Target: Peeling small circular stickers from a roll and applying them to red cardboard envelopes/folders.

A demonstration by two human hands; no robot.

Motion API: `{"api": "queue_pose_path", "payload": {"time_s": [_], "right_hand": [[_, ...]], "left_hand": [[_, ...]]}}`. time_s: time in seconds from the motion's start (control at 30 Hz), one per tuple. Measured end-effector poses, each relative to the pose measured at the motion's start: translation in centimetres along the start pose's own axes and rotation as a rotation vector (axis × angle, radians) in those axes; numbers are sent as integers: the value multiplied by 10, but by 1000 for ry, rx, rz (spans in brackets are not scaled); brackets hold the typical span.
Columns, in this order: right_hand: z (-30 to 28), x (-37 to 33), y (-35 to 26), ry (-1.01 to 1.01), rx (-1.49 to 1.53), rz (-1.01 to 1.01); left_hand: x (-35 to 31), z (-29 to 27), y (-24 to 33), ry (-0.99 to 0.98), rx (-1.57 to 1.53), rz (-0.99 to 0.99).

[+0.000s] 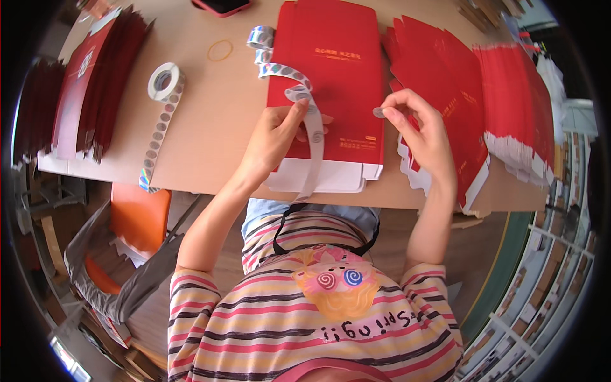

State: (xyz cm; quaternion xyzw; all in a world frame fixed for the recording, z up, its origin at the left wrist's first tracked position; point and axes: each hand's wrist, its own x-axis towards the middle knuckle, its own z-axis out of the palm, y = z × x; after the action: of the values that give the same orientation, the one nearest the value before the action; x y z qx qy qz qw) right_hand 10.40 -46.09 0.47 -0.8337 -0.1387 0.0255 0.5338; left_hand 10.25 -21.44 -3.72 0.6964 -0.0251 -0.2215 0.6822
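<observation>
My left hand [273, 134] pinches a strip of round silvery stickers [283, 71] between thumb and fingers. Part of the strip curls away at the far end, and its bare-looking backing hangs down toward the table's front edge. In my right hand [417, 124], thumb and forefinger hold one small round sticker [379, 113], apart from the strip. Beneath both lies a flat red box [350, 83] with gold print and white flaps at its near end. Both hands hover over it, the right one near its right edge.
A sticker roll [164, 81] with a trailing strip lies left on the table. Stacks of flat red boxes stand at the left [95, 89] and right [512, 102], with fanned ones [439, 95] between. A rubber band [221, 50] and phone [223, 5] lie farther back. An orange chair [141, 216] stands front left.
</observation>
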Motion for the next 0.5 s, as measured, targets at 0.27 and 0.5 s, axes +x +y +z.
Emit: {"api": "queue_pose_path", "payload": {"time_s": [0.27,0.5], "right_hand": [[-14,10,12,-329,-239,246],[-6,8,26,-308,-260,199]], "left_hand": [[-1,7,-5,87,-24,-15],[0,5,-10,58,-9,24]]}}
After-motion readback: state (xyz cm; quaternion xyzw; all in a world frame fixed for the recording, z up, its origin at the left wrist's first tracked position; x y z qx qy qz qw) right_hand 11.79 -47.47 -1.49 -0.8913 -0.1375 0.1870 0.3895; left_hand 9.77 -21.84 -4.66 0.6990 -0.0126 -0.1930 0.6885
